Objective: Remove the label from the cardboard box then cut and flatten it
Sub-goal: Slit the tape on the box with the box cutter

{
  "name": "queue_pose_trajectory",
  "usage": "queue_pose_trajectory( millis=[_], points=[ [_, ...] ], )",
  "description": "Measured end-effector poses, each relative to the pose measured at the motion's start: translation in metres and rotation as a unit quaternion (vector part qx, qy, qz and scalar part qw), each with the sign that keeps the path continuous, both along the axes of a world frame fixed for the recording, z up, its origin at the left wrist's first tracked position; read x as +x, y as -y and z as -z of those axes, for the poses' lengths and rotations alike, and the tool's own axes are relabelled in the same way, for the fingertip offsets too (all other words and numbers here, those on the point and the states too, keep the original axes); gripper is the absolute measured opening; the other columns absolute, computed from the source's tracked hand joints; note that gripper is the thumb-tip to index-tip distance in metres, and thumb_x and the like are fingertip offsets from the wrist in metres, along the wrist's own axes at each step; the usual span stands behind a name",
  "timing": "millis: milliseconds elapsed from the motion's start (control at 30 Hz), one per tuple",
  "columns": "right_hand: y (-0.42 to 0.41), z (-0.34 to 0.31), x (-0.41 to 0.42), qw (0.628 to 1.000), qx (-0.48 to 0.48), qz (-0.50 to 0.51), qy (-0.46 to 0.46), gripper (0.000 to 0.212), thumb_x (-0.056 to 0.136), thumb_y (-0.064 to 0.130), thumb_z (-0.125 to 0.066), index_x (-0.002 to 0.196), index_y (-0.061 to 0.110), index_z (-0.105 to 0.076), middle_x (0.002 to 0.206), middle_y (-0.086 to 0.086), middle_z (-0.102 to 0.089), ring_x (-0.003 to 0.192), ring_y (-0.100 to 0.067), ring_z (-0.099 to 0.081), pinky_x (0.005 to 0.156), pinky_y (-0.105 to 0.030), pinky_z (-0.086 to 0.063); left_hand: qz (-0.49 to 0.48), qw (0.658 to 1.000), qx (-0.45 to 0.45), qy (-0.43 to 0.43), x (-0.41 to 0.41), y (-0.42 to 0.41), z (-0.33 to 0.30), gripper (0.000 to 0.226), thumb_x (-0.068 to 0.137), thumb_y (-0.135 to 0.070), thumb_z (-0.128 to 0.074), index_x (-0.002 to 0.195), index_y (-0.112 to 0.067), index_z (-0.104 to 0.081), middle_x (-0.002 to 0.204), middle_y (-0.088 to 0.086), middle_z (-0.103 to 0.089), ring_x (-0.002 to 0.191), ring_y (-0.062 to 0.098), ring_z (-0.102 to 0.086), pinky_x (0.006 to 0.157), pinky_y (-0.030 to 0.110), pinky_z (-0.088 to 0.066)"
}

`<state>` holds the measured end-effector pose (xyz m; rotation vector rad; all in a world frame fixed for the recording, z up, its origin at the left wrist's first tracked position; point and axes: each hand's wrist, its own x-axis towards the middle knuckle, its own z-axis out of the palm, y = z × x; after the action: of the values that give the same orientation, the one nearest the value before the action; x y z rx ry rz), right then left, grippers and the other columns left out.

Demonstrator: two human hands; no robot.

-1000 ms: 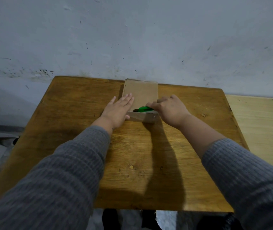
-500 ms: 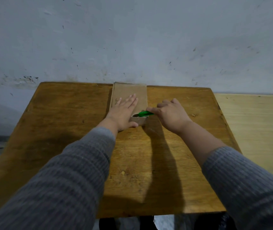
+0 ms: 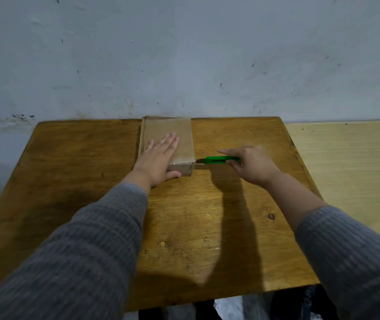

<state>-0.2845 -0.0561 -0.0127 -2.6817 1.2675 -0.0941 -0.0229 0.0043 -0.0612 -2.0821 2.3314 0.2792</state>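
No brand or readable writing shows anywhere; the only mark on the long, plain brown cardboard box (image 3: 179,137) is a small dark squiggle near its left edge, too small to make out. The box is a low rectangular shape with a matte, smooth top face and a short near end wall, and it lies flat on the far middle of the varnished brown wooden table (image 3: 196,227), its far end at the table's back edge against the wall. A thin flap or side panel shows along its left side.

The left hand (image 3: 159,158) lies palm down on the near left part of the box top, fingers straight and held close together, thumb wrapped down against the near end wall. The right hand (image 3: 251,165) is just beside the box on its right, fingers curled tight around the green plastic utility knife (image 3: 219,160), index finger stretched along the handle. The hand is blurred. The knife lies nearly level, its dark tip at the box's near right corner; whether it touches cannot be told.

Both arms wear grey ribbed knit sleeves (image 3: 87,262). The table shows grain, knots and worn patches. A paler, smooth wooden surface (image 3: 346,169) adjoins on the right. Behind stands a scuffed, speckled grey-white wall (image 3: 184,54).
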Motion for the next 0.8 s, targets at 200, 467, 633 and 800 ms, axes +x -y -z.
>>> queue_pose_trajectory(
  millis=[200,467,633,800],
  points=[
    [0.019,-0.004,-0.027,0.969,0.114,0.166,0.140,0.038,0.095,0.022,-0.056,0.132,0.031,-0.054,0.114,-0.007,-0.068,0.084,-0.023,-0.066,0.067,-0.032,-0.052,-0.009,1.000,-0.004,0.002,0.000,0.001,0.003,0.104,0.085,-0.057,-0.059,0.154,-0.017,0.009,0.161,-0.003,0.015,0.148,0.013,0.009,0.120,0.042,-0.001],
    [0.022,0.015,0.005,0.941,0.179,0.219,0.184,0.038,0.084,0.010,-0.069,0.120,0.018,-0.062,0.117,-0.004,-0.063,0.102,-0.019,-0.061,0.075,-0.027,-0.053,-0.016,1.000,-0.005,-0.012,0.001,0.001,0.004,0.103,0.085,-0.057,-0.059,0.154,-0.018,0.007,0.161,-0.003,0.014,0.148,0.012,0.010,0.119,0.042,0.001],
    [0.020,0.029,0.014,0.944,0.095,0.249,0.196,0.018,0.086,0.019,-0.066,0.104,0.021,-0.068,0.109,-0.011,-0.070,0.090,-0.025,-0.066,0.074,-0.042,-0.058,-0.016,1.000,-0.010,-0.006,0.000,-0.001,0.002,0.102,0.086,-0.058,-0.057,0.154,-0.018,0.008,0.161,-0.004,0.015,0.148,0.012,0.010,0.119,0.041,0.001],
    [0.029,0.039,0.027,0.938,0.066,0.290,0.178,0.015,0.087,0.023,-0.065,0.099,0.013,-0.063,0.100,-0.011,-0.069,0.087,-0.026,-0.065,0.069,-0.036,-0.055,-0.019,1.000,0.009,-0.001,0.000,0.001,0.002,0.103,0.086,-0.059,-0.056,0.153,-0.019,0.012,0.159,-0.005,0.019,0.145,0.009,0.014,0.121,0.043,0.000]
  ],
)
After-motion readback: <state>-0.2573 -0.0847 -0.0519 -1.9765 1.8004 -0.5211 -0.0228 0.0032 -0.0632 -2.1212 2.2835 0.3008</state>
